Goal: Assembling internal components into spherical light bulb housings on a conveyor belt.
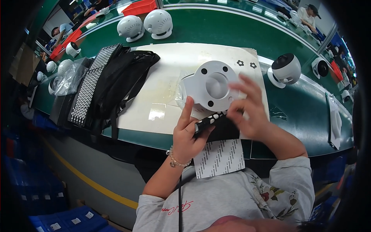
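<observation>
A white camera base (199, 89) lies bottom up on the white board, with a round hollow in its middle. Black round pads (210, 103) sit in three of its corner recesses. My left hand (188, 133) is closed round a curled black sheet of round pads (222, 125) with white dots bared along it; the index finger points up beside the base. Over the right side of the base and sheet hovers my right hand (249, 110), slightly blurred. Its thumb and index are pinched together and the other fingers are raised; what they pinch cannot be made out.
A white board (162, 73) covers the green bench. Black bags and a dotted strip (94, 77) are piled left. White round cameras (158, 24) stand at the back, another camera (286, 69) at right. A printed backing sheet (219, 158) lies at my lap. People work farther off.
</observation>
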Demonstrator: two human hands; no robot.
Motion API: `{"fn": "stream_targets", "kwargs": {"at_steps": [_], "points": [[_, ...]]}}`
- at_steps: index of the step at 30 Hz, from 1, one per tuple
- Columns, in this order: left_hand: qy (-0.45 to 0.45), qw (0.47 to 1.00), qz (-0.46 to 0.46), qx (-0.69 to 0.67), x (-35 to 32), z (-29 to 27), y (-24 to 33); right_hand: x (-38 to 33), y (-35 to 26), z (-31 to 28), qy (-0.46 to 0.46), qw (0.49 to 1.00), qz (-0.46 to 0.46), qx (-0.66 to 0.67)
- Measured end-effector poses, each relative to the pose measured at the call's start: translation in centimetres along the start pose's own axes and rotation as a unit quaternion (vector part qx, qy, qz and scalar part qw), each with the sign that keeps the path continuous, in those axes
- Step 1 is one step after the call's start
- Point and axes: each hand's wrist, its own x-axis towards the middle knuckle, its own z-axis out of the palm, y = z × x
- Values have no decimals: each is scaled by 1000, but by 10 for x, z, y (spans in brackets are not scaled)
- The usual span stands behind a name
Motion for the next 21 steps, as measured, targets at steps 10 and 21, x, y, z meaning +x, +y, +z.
{"fn": "stream_targets", "kwargs": {"at_steps": [10,21], "points": [[8,998,-48,-30,-1,1,3,-3,14,-11,-12,996,81,-23],[1,999,9,-36,-1,3,-3,58,40,-2,90,991,91,34]]}}
